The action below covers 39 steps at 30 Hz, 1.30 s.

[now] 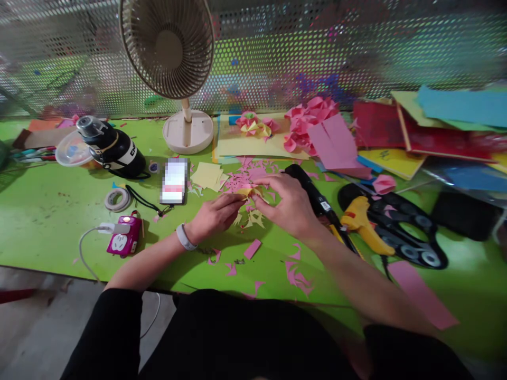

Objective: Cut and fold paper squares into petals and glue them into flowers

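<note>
Centrally: yellow paper piece (248,191), just above the tabletop (51,211); left hand (216,214) and right hand (287,203), each grip clamped on it. Scraps (253,217) beneath; glue gun (362,224) near.

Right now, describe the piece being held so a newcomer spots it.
On the green table, in front of the standing fan, the left hand and right hand meet. Between their fingertips sits a folded yellow paper piece, the only one held; pink scraps lie loose around it.
</note>
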{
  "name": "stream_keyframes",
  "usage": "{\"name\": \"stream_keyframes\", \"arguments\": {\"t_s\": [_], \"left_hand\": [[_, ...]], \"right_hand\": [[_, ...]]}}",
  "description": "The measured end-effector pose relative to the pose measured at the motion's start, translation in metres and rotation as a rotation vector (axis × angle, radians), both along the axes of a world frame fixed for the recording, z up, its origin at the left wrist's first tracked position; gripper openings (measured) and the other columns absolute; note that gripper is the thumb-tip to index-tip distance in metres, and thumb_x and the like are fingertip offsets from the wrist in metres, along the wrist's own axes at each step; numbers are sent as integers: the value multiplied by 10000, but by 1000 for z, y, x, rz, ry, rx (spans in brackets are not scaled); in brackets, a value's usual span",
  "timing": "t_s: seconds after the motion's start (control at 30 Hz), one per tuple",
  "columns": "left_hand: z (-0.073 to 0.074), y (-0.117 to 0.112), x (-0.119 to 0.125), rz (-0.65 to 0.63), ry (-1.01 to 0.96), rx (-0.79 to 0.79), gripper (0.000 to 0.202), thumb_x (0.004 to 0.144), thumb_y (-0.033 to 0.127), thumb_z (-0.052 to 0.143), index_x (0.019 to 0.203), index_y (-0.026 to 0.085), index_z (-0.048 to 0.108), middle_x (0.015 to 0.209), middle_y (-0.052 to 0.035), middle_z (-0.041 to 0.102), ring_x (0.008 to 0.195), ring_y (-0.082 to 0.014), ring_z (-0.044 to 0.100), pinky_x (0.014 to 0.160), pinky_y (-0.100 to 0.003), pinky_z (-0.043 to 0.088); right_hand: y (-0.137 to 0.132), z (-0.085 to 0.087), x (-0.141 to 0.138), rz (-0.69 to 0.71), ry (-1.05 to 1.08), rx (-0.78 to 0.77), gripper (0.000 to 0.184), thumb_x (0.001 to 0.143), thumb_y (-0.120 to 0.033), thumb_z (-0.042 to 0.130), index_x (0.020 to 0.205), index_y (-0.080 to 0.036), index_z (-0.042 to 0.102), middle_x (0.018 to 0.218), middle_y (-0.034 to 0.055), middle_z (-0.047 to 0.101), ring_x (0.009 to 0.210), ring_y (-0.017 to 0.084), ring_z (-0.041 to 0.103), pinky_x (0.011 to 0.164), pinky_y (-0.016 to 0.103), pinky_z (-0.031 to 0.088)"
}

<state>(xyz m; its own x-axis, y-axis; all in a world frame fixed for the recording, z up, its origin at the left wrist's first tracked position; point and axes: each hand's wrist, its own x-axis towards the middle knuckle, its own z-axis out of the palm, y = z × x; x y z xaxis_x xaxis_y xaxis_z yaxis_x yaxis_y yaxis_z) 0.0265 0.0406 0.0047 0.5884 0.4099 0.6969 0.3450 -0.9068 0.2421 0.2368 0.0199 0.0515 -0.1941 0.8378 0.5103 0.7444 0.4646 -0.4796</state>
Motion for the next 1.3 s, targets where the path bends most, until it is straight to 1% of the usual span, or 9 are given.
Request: {"name": "stream_keyframes", "arguments": {"t_s": [0.37, 0.53, 0.67, 0.8, 0.9, 0.97, 1.03, 1.17, 1.3], "left_hand": [[6, 3, -7, -46, 135, 252, 305, 926, 71, 525, 1226, 95, 574, 1158, -126, 707, 1082, -207, 698, 931, -328, 607], [-1, 10, -6, -10, 91, 165, 356, 949, 86, 491, 1299, 126, 537, 1257, -150, 669, 1163, -221, 667, 960, -365, 601], [-10, 16, -4, -40, 55, 170, 415, 939, 76, 503, 1354, 97, 497, 1318, -170, 632, 1248, -233, 614, 1019, -399, 572], [-11, 17, -3, -68, 55, 146, 417, 915, 72, 524, 1330, 119, 520, 1340, -152, 619, 1268, -236, 597, 1015, -431, 572], [-6, 15, -4, -90, -113, -2, 239, 914, 156, 554, 1146, 167, 606, 1284, -113, 637, 1193, -224, 638, 930, -430, 612], [1, 14, -5, -44, -315, -215, 135, 925, 228, 560, 1039, 168, 600, 1205, -109, 646, 1118, -208, 660, 875, -414, 627], [7, 14, -6, 9, -451, -504, 191, 922, 260, 590, 1085, 164, 562, 1163, -114, 643, 1060, -186, 671, 812, -352, 636], [13, 15, -7, -92, -444, -937, 311, 881, 277, 672, 1149, 146, 581, 1109, -117, 673, 989, -172, 692, 795, -294, 626], [15, 12, -7, -120, -403, -1044, 340, 874, 273, 679, 1184, 152, 610, 1114, -121, 680, 976, -168, 691, 830, -301, 612]], "right_hand": [[-2, 2, 0, 28, 49, -35, 171, 851, -213, 598, 995, -229, 689, 970, 79, 745, 957, 272, 679, 874, 433, 516], [1, 16, 18, 72, 164, -173, 290, 832, -278, 652, 1119, -249, 682, 1120, 79, 721, 1032, 271, 673, 903, 424, 538], [6, 13, 28, -27, 228, -278, 251, 845, -289, 635, 1075, -226, 711, 1010, 72, 751, 896, 249, 706, 802, 395, 570], [9, 5, 25, 12, 278, -382, 180, 873, -309, 622, 978, -208, 729, 928, 61, 765, 816, 223, 712, 726, 352, 573], [8, 5, 23, 17, 303, -337, 141, 882, -298, 628, 950, -231, 732, 891, 45, 766, 782, 214, 713, 710, 342, 575], [6, 6, 21, 26, 301, -308, 119, 886, -286, 633, 937, -246, 733, 880, 36, 767, 786, 214, 718, 713, 338, 577], [5, 6, 19, 51, 294, -295, 115, 888, -274, 634, 941, -250, 734, 887, 31, 768, 805, 214, 722, 729, 337, 578], [3, 2, 13, 97, 240, -246, 153, 904, -236, 607, 997, -228, 729, 946, 38, 772, 835, 206, 724, 765, 339, 578], [2, -1, 7, 87, 217, -187, 145, 900, -208, 602, 983, -208, 721, 945, 50, 773, 837, 208, 725, 769, 341, 581]]}}
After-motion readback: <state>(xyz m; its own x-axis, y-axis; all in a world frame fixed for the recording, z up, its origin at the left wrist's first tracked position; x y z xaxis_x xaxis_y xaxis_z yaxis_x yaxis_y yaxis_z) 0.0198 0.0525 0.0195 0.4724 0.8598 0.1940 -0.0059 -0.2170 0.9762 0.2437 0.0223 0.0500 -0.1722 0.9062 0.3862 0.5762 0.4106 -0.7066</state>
